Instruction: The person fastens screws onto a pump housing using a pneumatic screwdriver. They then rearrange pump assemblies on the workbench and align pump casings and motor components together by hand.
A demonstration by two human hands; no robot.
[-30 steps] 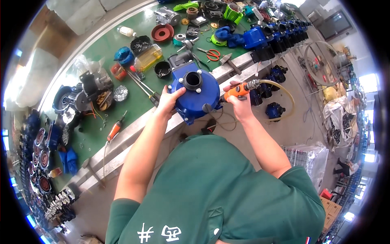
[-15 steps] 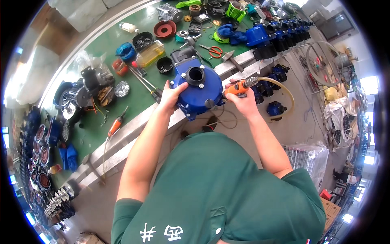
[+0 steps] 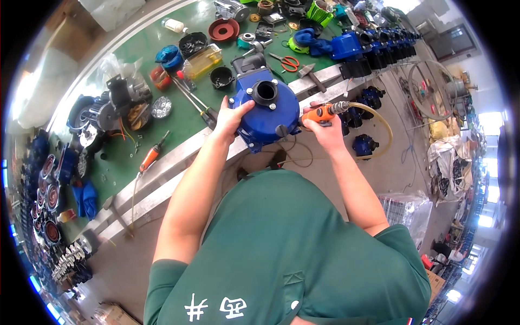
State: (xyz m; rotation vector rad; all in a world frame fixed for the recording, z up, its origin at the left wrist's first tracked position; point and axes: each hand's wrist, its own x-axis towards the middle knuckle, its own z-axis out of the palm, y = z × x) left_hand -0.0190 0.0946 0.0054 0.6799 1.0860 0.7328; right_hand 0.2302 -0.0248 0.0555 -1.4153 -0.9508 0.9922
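A blue pump (image 3: 271, 122) with a round casing, a black round port and several bolts sits at the front edge of the green bench. My left hand (image 3: 232, 120) grips the left side of its casing, thumb on top. In my right hand (image 3: 327, 131) is an orange air screwdriver (image 3: 317, 114), fingers wrapped round its body. A yellowish hose (image 3: 387, 127) runs from the metal fitting at the tool's outer end. The tool's other end points toward the pump's right side; its tip is hidden, so I cannot tell whether it touches.
Left of the pump lie long screwdrivers (image 3: 208, 115), a second orange air screwdriver (image 3: 151, 157) and a black bowl (image 3: 221, 78) of small parts. Red-handled scissors (image 3: 290, 64) and a hammer (image 3: 311, 75) lie beyond it. More blue pumps (image 3: 349, 46) line the bench at right; others (image 3: 364, 145) stand on the floor.
The whole view has shifted slightly. Both hands keep their holds on the pump and the air screwdriver, with little visible movement between them.
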